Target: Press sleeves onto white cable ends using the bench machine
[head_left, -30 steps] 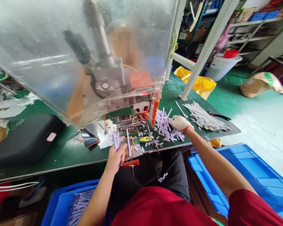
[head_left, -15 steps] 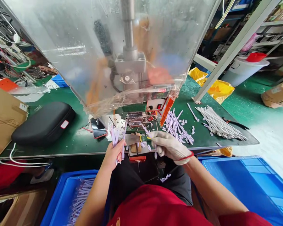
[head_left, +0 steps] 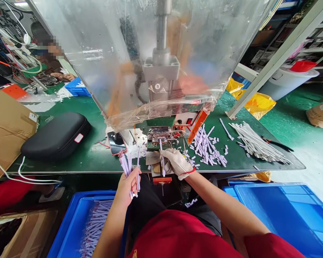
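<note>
My bare left hand (head_left: 129, 184) grips a small bundle of pale purple strips (head_left: 127, 165) fanned upward, just off the bench's front edge. My gloved right hand (head_left: 175, 163) pinches one purple strip (head_left: 162, 157) upright, its top end at the small press fixture (head_left: 159, 133) under the clear plastic shield (head_left: 150, 57). A loose pile of short purple strips (head_left: 207, 148) lies on the green bench right of that hand. Further right lies a heap of long white strips (head_left: 258, 145).
A black zip case (head_left: 56, 136) and a phone (head_left: 116, 142) lie left of the press. Blue crates stand below the bench: one with purple strips (head_left: 78, 229) at my left knee, another (head_left: 285, 211) at right. A cardboard box (head_left: 5, 125) stands far left.
My right hand left the pile of short strips, came back left with one strip and now holds it up at the press fixture. The left hand kept its bundle, lowering slightly.
</note>
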A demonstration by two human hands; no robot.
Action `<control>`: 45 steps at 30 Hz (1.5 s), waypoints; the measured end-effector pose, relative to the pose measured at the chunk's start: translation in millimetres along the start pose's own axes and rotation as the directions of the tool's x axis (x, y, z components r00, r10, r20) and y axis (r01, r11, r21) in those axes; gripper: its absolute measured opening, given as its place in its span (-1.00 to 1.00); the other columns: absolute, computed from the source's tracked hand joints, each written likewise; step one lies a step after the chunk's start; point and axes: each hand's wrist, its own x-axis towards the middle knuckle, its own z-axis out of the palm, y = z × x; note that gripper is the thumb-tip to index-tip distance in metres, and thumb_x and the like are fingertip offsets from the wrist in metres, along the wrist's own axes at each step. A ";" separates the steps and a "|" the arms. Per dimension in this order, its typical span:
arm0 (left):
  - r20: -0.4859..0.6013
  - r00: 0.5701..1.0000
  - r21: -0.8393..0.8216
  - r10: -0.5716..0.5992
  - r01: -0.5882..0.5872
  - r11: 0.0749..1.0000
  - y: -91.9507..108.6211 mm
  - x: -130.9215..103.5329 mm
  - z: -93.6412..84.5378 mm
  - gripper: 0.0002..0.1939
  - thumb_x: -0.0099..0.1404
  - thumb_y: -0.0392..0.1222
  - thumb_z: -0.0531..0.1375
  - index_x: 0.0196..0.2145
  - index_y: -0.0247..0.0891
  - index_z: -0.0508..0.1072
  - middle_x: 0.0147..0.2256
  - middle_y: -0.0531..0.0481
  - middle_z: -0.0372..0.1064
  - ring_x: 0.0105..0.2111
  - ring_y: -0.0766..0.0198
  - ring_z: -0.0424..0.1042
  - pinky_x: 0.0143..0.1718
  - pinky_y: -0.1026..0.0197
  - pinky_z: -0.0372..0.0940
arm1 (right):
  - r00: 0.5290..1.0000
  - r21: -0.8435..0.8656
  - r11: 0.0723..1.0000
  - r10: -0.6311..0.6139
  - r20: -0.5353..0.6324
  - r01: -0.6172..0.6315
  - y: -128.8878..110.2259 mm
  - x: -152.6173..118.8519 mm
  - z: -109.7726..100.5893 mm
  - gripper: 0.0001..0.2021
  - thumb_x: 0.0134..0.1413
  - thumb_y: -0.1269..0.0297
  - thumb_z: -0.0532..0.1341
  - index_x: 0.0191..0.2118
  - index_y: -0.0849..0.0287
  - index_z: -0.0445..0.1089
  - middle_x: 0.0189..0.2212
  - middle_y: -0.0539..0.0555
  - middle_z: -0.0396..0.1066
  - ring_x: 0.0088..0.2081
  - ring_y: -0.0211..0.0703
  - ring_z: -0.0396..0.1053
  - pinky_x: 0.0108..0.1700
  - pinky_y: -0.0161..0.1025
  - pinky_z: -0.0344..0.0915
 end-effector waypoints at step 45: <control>0.318 0.946 0.128 -0.063 0.023 0.992 39.2 13.8 -6.3 -0.73 0.20 -0.12 0.37 -0.22 -0.20 0.40 -0.58 0.18 0.25 -0.71 0.48 0.17 -0.70 0.43 0.11 | 0.790 -0.742 0.661 -0.393 -0.471 -0.113 -63.9 -50.9 -180.7 -0.70 0.15 0.19 0.11 -0.08 0.17 0.45 -0.28 0.11 0.53 -0.35 -0.16 0.47 -0.29 -0.29 0.32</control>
